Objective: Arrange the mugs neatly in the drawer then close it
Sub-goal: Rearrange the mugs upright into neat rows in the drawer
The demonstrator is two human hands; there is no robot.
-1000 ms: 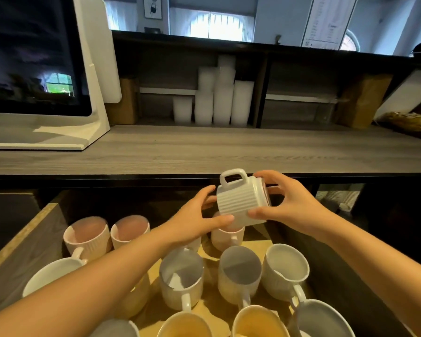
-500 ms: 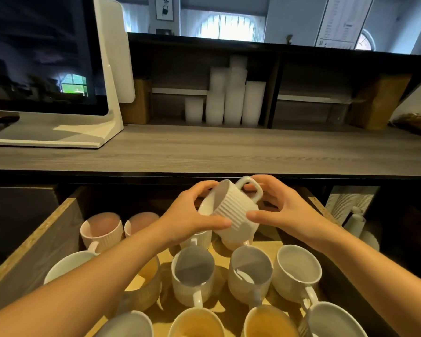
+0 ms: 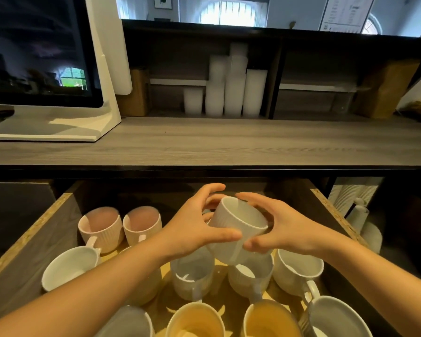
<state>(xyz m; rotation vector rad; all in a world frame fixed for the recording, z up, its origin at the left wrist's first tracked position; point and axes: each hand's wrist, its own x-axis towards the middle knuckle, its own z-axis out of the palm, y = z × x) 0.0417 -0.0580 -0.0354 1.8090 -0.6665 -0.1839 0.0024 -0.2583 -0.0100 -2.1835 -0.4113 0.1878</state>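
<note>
**Mug held over an open drawer**

Grey wood-grain counter [image 3: 229, 142] runs above an open drawer [image 3: 34, 229] full of mugs. Both hands grip one white ribbed mug [image 3: 238, 222], tilted, above the middle of the drawer: left hand [image 3: 192, 229] and right hand [image 3: 289, 229] each clasp a side. Judging by the crowding, it should be turned upright and lowered slowly into a free gap, handle aligned with its neighbours. No writing is legible; the wall poster [image 3: 343, 13] is too small to read.

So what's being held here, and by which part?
A white ribbed mug, gripped by its body between the left hand and the right hand, above the open drawer; its handle isn't visible.
</note>
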